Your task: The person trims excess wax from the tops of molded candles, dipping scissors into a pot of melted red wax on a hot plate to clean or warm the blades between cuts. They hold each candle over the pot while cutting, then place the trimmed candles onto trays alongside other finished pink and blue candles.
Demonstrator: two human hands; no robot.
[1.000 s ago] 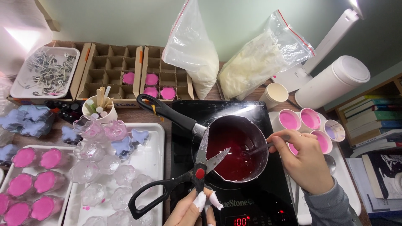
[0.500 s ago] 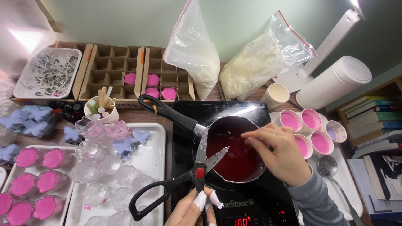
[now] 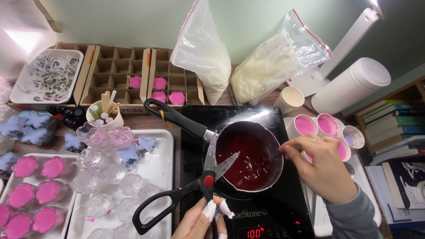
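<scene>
A small dark saucepan (image 3: 271, 140) of red liquid (image 3: 248, 159) stands on a black hob (image 3: 283, 208), its long black handle (image 3: 177, 117) pointing up-left. My left hand (image 3: 199, 221), with white smears on its fingertips, grips black-handled scissors (image 3: 206, 181) at the pivot. Their blades are spread apart at the pan's left rim. My right hand (image 3: 325, 170) rests at the pan's right rim with thumb and fingers pinched together. I cannot make out anything between them.
A white tray (image 3: 155, 172) of clear glass moulds lies left of the hob, and pink-filled moulds (image 3: 35, 194) lie further left. Behind are divided cardboard boxes (image 3: 119, 75), a cup of sticks (image 3: 104, 115) and two plastic bags (image 3: 201, 53). Pink-filled cups (image 3: 305, 125), a white cylinder (image 3: 349, 86) and books (image 3: 398, 128) crowd the right.
My right hand reached across the pan half a second ago and has drawn back to its right rim. The scissors and my left hand have barely moved.
</scene>
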